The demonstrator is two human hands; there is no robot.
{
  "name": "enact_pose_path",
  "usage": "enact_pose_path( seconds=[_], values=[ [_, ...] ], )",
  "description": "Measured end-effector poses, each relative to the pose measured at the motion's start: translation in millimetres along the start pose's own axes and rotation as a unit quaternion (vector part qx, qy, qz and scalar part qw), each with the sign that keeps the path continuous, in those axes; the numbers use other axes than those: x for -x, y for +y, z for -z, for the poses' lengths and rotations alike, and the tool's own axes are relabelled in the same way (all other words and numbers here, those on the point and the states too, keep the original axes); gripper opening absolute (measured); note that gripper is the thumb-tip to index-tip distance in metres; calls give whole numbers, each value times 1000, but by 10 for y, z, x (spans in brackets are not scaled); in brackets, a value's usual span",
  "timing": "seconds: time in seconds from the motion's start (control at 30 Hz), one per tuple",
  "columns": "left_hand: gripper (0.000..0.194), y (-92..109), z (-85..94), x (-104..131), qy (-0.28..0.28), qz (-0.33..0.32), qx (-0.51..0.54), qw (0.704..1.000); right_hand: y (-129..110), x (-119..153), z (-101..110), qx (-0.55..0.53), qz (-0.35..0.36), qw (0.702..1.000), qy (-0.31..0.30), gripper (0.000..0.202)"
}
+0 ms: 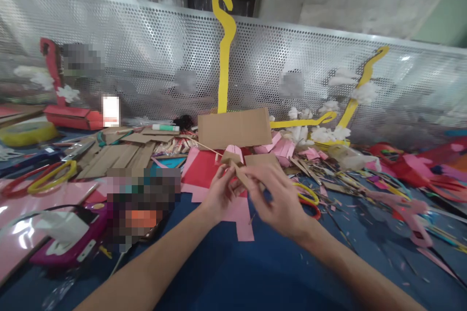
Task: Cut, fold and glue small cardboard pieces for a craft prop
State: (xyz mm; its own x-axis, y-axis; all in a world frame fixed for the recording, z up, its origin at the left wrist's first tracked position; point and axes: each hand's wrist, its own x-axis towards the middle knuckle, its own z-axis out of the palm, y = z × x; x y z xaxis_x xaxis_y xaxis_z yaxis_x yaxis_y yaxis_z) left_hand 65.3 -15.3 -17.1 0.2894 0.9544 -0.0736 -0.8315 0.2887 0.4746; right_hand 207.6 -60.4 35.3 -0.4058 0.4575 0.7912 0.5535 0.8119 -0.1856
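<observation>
Near the middle of the view, a small folded strip of brown cardboard [245, 178] is pinched between both hands. My left hand [220, 193] grips its left end with bent fingers. On the right, my right hand [278, 199] holds the strip's other end between thumb and fingers. Pink paper [243, 223] and red paper [199, 167] lie beneath and behind the hands. Just beyond them stands a brown cardboard piece [234, 129], with a tall yellow hook shape [224, 68] rising behind it.
A pink glue gun [410, 214] lies at the right, among paper scraps. Yellow-handled scissors [307, 194] are beside my right hand. To the left are a purple power strip [69, 238], cardboard strips [115, 153] and yellow tape [28, 133]. A perforated metal panel [153, 58] stands behind.
</observation>
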Motion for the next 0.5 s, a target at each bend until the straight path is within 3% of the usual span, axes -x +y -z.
enact_pose_path(
  seconds=[0.1,0.2,0.3,0.33,0.4,0.5],
  values=[
    [11,30,-16,-21,13,-10,-5,1000,413,375,195,32,-74,990,115,23],
    [15,84,-49,2,12,22,-3,1000,719,498,292,17,-193,971,137,14],
    [28,130,-95,66,-16,81,41,996,861,462,368,-4,-252,958,135,15],
    [30,137,-111,90,-25,89,49,994,881,453,398,8,-263,960,98,16],
    [31,133,-137,129,-33,99,47,993,903,473,469,61,-285,956,-37,17],
    [28,89,-136,143,-29,90,7,995,924,592,569,141,-283,916,-245,15]
  ],
)
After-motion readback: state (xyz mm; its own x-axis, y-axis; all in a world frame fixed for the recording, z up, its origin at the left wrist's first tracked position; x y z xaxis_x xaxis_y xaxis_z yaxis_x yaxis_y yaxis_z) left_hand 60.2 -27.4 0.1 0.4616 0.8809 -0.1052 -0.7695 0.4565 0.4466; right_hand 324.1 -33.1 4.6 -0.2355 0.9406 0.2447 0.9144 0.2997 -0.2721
